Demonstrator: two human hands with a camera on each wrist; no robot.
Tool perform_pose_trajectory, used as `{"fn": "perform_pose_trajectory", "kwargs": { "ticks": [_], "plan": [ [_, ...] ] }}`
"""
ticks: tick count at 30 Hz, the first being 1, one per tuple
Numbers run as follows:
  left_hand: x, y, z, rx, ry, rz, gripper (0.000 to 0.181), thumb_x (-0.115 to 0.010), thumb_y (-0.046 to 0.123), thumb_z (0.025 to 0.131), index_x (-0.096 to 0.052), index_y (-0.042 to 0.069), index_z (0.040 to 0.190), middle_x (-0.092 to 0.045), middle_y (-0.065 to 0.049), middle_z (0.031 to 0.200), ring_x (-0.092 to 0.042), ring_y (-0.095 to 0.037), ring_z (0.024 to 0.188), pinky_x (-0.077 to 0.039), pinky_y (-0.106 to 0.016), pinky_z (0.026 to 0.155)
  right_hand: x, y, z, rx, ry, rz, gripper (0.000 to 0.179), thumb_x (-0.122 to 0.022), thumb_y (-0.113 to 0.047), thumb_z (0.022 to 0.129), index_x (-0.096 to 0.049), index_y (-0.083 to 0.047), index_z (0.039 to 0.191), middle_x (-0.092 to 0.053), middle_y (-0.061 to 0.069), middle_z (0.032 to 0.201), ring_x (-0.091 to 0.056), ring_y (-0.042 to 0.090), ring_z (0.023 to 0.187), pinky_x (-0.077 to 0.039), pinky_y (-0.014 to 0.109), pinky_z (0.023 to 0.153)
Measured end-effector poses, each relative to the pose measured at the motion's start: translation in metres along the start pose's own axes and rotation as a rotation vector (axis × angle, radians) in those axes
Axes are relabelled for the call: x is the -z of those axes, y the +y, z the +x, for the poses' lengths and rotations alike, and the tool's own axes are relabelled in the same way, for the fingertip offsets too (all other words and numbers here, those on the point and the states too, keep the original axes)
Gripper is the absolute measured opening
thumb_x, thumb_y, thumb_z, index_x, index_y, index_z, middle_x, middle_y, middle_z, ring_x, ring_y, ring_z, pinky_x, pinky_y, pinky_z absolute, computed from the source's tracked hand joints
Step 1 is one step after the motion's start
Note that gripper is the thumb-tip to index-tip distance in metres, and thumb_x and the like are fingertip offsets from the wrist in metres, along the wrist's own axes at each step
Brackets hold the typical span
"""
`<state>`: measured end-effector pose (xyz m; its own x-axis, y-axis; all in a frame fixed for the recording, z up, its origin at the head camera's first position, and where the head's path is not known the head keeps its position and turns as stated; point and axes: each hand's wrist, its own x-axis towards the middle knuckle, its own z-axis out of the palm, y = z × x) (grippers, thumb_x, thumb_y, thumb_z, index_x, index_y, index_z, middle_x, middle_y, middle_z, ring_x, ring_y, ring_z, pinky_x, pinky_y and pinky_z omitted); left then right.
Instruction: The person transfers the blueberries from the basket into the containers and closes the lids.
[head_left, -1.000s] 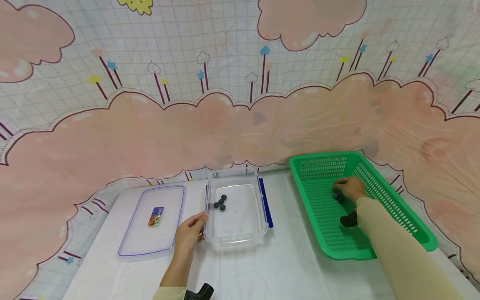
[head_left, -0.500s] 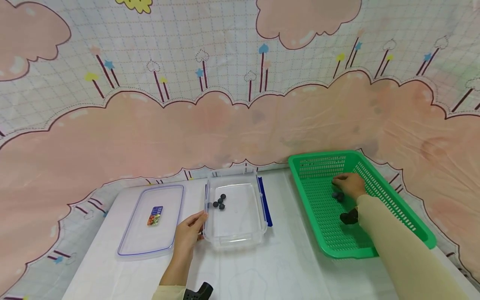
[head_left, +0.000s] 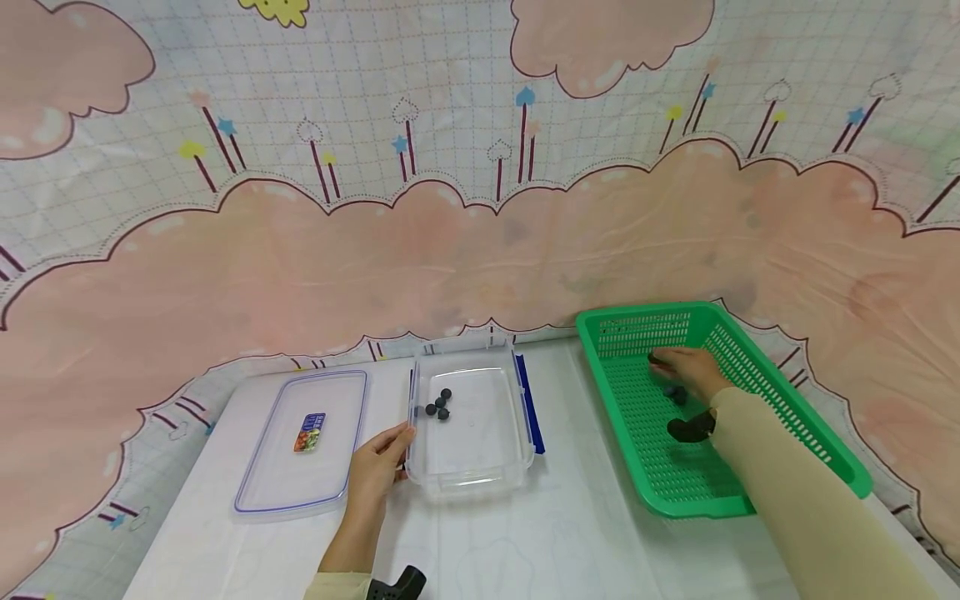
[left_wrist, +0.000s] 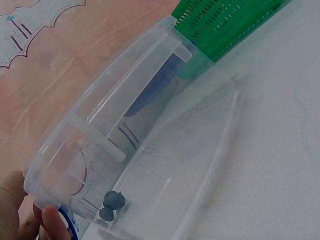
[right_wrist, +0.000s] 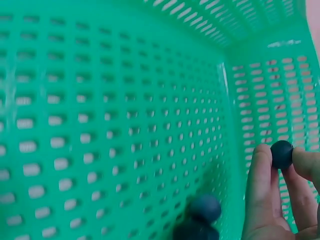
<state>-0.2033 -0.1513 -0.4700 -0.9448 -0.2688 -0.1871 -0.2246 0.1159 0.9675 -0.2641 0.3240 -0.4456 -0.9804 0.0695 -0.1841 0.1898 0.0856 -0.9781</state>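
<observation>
In the head view my right hand [head_left: 692, 369] is inside the green basket [head_left: 641, 475], above its floor. Its thumb and fingertips pinch a dark blueberry [right_wrist: 282, 154], plain in the right wrist view. Below that hand, more blueberries [head_left: 677, 394] lie together on the basket floor; two show in the right wrist view. My left hand [head_left: 378, 461] grips the left side of a clear plastic box [head_left: 483, 479], thumb at the rim. Several blueberries [head_left: 441, 403] sit clustered at the left on the box floor.
A clear lid [head_left: 258, 475] with a blue seal and a colourful label [head_left: 310, 432] lies left of the box on the white table [head_left: 570, 550]. The box's blue side latch [head_left: 530, 408] sticks out to the right. A printed cloth [head_left: 450, 267] hangs behind.
My right hand has lifted slightly and moved left within the basket, carrying a blueberry away from the others on the floor. My left hand and the box have stayed put.
</observation>
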Motion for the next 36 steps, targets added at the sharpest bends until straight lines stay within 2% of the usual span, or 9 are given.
{"fn": "perform_pose_trajectory", "kwargs": {
  "ticks": [3,5,6,8,10,16,25,32,36],
  "plan": [
    [0.001,0.002,-0.001,0.007,-0.009,0.006,0.046,-0.074,0.032,0.089,-0.068,0.004,0.124,-0.061,0.002,0.083,-0.051,-0.011,0.076,-0.049,-0.019,0.052,-0.004,0.001,0.006,-0.049,-0.036,0.211,0.057,-0.048,-0.006,0.102,-0.021,0.017,0.146,-0.066,-0.007,0.089,-0.067,0.002,0.083,-0.051,0.028,0.098],
    [0.002,0.003,-0.002,0.013,-0.013,0.009,0.046,-0.074,0.032,0.089,-0.067,0.004,0.125,-0.061,0.003,0.083,-0.051,-0.012,0.077,-0.049,-0.019,0.052,-0.008,0.0,0.008,-0.071,-0.056,0.278,0.058,-0.046,-0.005,0.103,-0.015,0.016,0.148,-0.066,0.015,0.106,-0.067,0.002,0.083,-0.05,0.026,0.099],
    [0.002,0.003,-0.002,0.016,-0.014,0.01,0.047,-0.073,0.033,0.089,-0.067,0.004,0.126,-0.06,0.003,0.083,-0.05,-0.012,0.077,-0.049,-0.019,0.052,-0.009,-0.001,0.008,-0.079,-0.067,0.282,0.058,-0.043,-0.006,0.104,-0.013,0.014,0.149,-0.06,0.026,0.12,-0.066,0.001,0.083,-0.048,0.025,0.102],
    [0.002,0.003,-0.002,0.02,-0.016,0.011,0.047,-0.073,0.033,0.089,-0.066,0.004,0.126,-0.061,0.003,0.084,-0.05,-0.012,0.078,-0.049,-0.02,0.053,-0.012,-0.002,0.008,-0.09,-0.098,0.277,0.059,-0.04,-0.007,0.105,-0.009,0.011,0.151,-0.033,0.035,0.147,-0.064,-0.001,0.086,-0.043,0.025,0.107],
    [0.002,0.003,-0.001,0.022,-0.017,0.012,0.048,-0.073,0.033,0.089,-0.066,0.004,0.126,-0.061,0.003,0.085,-0.05,-0.012,0.078,-0.049,-0.02,0.053,-0.014,-0.003,0.008,-0.096,-0.122,0.267,0.059,-0.038,-0.009,0.106,-0.006,0.009,0.152,-0.002,0.027,0.16,-0.062,-0.004,0.087,-0.039,0.025,0.11],
    [0.003,0.004,0.0,0.023,-0.022,0.016,0.047,-0.073,0.033,0.089,-0.066,0.004,0.126,-0.06,0.003,0.085,-0.05,-0.012,0.078,-0.049,-0.02,0.052,-0.018,-0.006,0.008,-0.113,-0.124,0.261,0.062,-0.044,-0.011,0.105,-0.009,0.009,0.152,-0.006,0.027,0.16,-0.063,-0.003,0.087,-0.036,0.027,0.112],
    [0.004,0.005,0.0,0.019,-0.029,0.017,0.047,-0.073,0.032,0.09,-0.066,0.003,0.127,-0.059,0.003,0.084,-0.049,-0.012,0.077,-0.049,-0.019,0.052,-0.024,-0.012,0.003,-0.103,-0.168,0.254,0.06,-0.044,-0.009,0.105,-0.011,0.011,0.151,-0.003,0.027,0.16,-0.061,-0.002,0.09,-0.025,0.035,0.119],
    [0.005,0.004,0.0,0.016,-0.034,0.011,0.047,-0.073,0.031,0.09,-0.066,0.002,0.126,-0.06,0.004,0.083,-0.05,-0.011,0.077,-0.049,-0.019,0.052,-0.032,-0.011,0.001,-0.097,-0.148,0.253,0.06,-0.048,-0.008,0.103,-0.016,0.012,0.15,-0.015,0.028,0.157,-0.064,0.001,0.089,-0.028,0.037,0.117],
    [0.004,0.003,0.0,0.013,-0.032,0.004,0.045,-0.073,0.029,0.09,-0.066,0.002,0.126,-0.06,0.004,0.082,-0.05,-0.011,0.076,-0.049,-0.019,0.052,-0.034,-0.012,-0.003,-0.082,-0.185,0.213,0.061,-0.046,-0.011,0.104,-0.013,0.011,0.151,-0.011,0.028,0.158,-0.061,-0.002,0.091,-0.027,0.036,0.118]
  ]
}}
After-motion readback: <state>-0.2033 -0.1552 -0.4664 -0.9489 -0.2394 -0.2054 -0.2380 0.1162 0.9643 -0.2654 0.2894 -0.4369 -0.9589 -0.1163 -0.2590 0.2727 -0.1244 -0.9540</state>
